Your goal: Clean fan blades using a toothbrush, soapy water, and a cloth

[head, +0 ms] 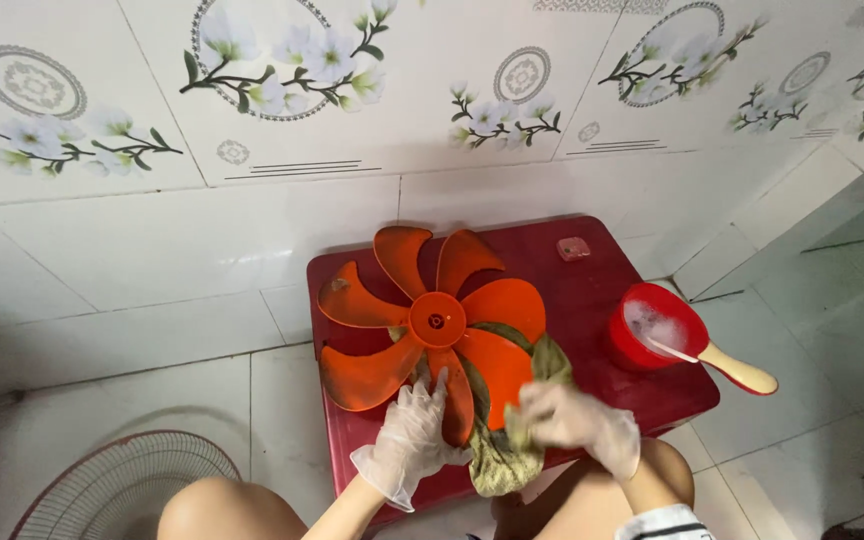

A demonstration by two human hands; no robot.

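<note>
White glossy tiles covered the floor and the wall [252, 230], the upper wall tiles printed with pale flower sprigs and round grey medallions. From the head camera, a low red plastic stool [592, 300] stood near the middle of the view against the wall, seen from above. On its top lay an orange fan blade [437, 320], its round hub at the centre and its curved vanes spreading all round the clock; the vanes at nine and seven o'clock reached past the stool's left edge. The left hand [414, 425], in a thin clear glove, lay spread open with its fingers flat on the vane at six o'clock from the hub, steadying it without closing round anything. The right hand [572, 420], gloved likewise, was closed on a crumpled olive-green cloth [512, 440] and pressed it against the vanes at five o'clock; the cloth ran under those vanes and hung down over the stool's near edge. The two hands sat near each other but apart, with a vane between them. At three o'clock from the hub, on the stool's right side, stood a red scoop [657, 325] holding soapy foam, its pale wooden handle [742, 370] pointing off toward four o'clock. A small pinkish square object [573, 248] rested near the stool's far right corner. At the lower left, a grey wire fan guard [122, 485] lay on the floor, and the person's bare knees showed at the bottom edge.
</note>
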